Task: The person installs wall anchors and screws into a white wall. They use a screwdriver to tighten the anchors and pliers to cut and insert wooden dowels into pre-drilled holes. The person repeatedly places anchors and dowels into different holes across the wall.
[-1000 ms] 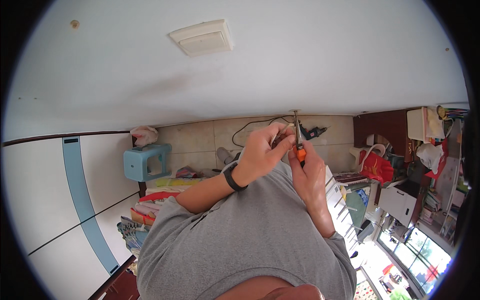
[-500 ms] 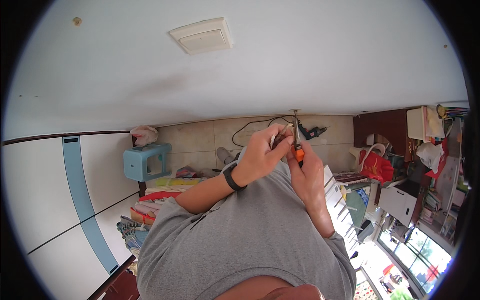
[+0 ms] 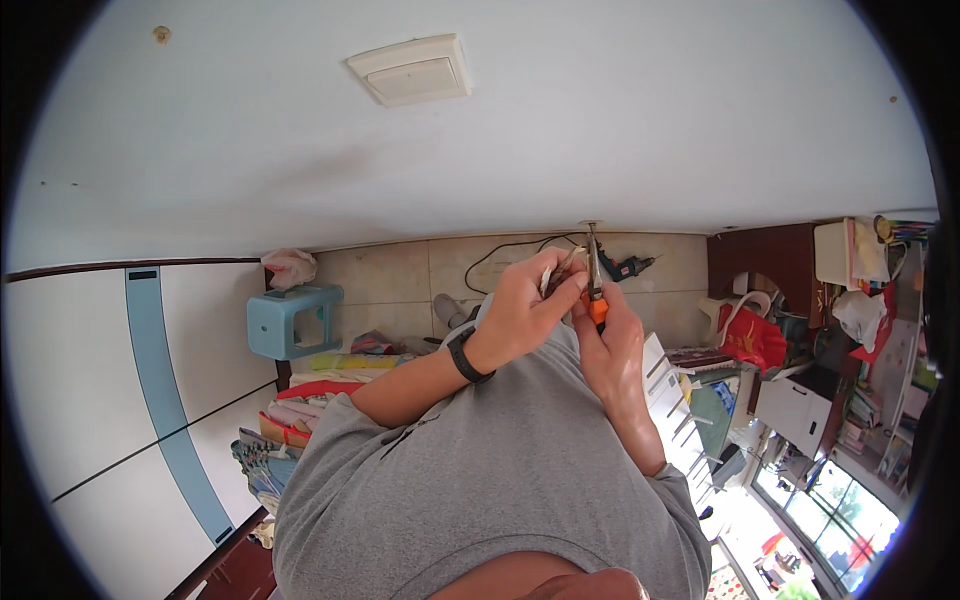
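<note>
My right hand [image 3: 610, 335] is closed round the orange handle of pliers [image 3: 597, 290]. Their metal jaws point up at a small screw-like fitting [image 3: 591, 226] sticking out of the pale wall [image 3: 520, 150]; whether they grip it is too small to tell. Close beside the pliers, my left hand [image 3: 530, 305], with a black band on its wrist, is closed with thumb and fingers pinched together. Thin pale and shiny pieces show between its fingers, but I cannot make out their kind.
A power drill [image 3: 628, 267] with a dark cord lies on the tiled floor [image 3: 380, 275] beyond my hands. A blue plastic stool [image 3: 275, 325] and piled clothes stand left, by a white wardrobe [image 3: 80, 360]. At right are a red bag [image 3: 752, 335] and cluttered shelves. A wall switch [image 3: 412, 78] is above.
The pliers and my right hand have shifted very slightly, the handle turning a little. My left hand stays almost where it was. The view has moved a touch.
</note>
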Available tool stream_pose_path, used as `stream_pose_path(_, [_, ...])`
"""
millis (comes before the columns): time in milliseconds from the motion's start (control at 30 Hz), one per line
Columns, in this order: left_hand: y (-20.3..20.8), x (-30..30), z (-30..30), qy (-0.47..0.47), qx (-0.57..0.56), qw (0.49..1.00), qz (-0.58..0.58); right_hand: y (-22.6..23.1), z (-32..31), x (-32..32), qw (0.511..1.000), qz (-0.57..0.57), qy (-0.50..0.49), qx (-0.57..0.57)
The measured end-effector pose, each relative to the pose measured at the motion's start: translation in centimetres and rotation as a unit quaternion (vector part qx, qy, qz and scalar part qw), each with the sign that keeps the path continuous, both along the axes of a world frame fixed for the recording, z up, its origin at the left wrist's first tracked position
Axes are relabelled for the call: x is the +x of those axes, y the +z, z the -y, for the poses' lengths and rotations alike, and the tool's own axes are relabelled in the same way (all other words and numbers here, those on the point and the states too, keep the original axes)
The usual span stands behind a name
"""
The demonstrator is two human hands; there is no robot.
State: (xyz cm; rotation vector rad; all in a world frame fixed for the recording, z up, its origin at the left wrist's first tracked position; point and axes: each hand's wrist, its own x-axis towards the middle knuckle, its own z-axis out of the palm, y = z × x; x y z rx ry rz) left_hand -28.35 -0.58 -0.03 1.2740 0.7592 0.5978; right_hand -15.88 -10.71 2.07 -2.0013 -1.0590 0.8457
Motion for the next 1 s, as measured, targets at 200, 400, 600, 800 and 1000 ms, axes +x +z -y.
stream_pose_path(200, [-1.0,0.5,-0.2,0.032,-0.044,0.994,0.098,0.2,-0.3,-0.3,1.000,-0.020,0.003,0.023])
stream_pose_path(400, [-0.7,-0.2,-1.2,-0.033,-0.105,0.987,0.116,0.7,-0.2,-0.5,0.997,-0.068,0.025,0.021])
stream_pose_path(600, [-1.1,-0.6,-1.2,-0.037,-0.118,0.985,0.118,0.8,0.0,-0.6,0.994,-0.104,0.033,0.009])
stream_pose_path(800, [-0.7,-0.7,-1.2,-0.038,-0.131,0.983,0.121,-0.2,0.2,-0.6,0.992,-0.123,0.023,0.015])
stream_pose_path(1000, [-0.8,-0.7,-0.9,-0.017,-0.120,0.987,0.106,-0.4,-0.3,-0.8,0.993,-0.115,0.016,0.013])
